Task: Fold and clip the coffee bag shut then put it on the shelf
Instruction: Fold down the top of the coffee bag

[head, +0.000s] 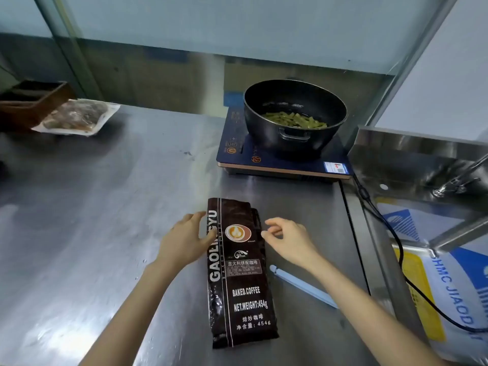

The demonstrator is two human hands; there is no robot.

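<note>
Counter: stainless steel worktop [92,207], kinda smudgy, with a steel backsplash behind it
Coffee bag: dark brown bag [239,276] lying flat on the counter near the front edge, label up, top end pointing away toward the cooker
Left hand: left hand [184,239] is spread flat-ish, fingers resting on the bag's left edge up near the top, not really gripping anything
Right hand: right hand [287,239] sits just beside the bag's right edge, fingers loosely curled, thumb and fingertips close together but pinching nothing as far as I can see
Clip: long light blue sealing clip [303,286] lying on the counter right of the bag, partly under the right forearm, untouched
Cooker: induction hob [237,154] further back with a black pot [294,120] on it, green beans inside
Far left: vacuum-packed food [76,117] next to a dark wooden box [29,101]
Right side: steel sink [422,165], black power cord [396,241] trailing down past a printed sack [454,286]
</note>
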